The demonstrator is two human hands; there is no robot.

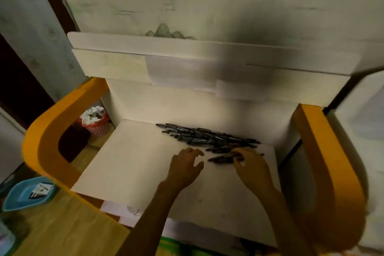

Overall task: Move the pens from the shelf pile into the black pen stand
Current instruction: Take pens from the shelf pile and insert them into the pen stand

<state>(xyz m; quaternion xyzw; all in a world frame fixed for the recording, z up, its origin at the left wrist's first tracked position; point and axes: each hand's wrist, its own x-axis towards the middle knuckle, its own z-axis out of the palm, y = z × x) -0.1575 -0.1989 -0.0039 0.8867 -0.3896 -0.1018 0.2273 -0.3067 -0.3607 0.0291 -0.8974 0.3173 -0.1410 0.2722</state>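
Observation:
A pile of several dark pens [204, 136] lies along the back of the white shelf board [135, 164]. My right hand [250, 165] is at the pile's near right end, its fingers curled round a few pens [223, 158] that stick out to the left. My left hand [186, 165] hovers just left of those pens with fingers spread and loosely bent, holding nothing. No black pen stand is in view.
Orange curved arms flank the shelf at left [47, 143] and right [326, 164]. A white back panel [187, 100] rises behind the pile. A red basket of crumpled paper [94, 119] sits below left. A blue tray [28, 193] lies on the wooden floor.

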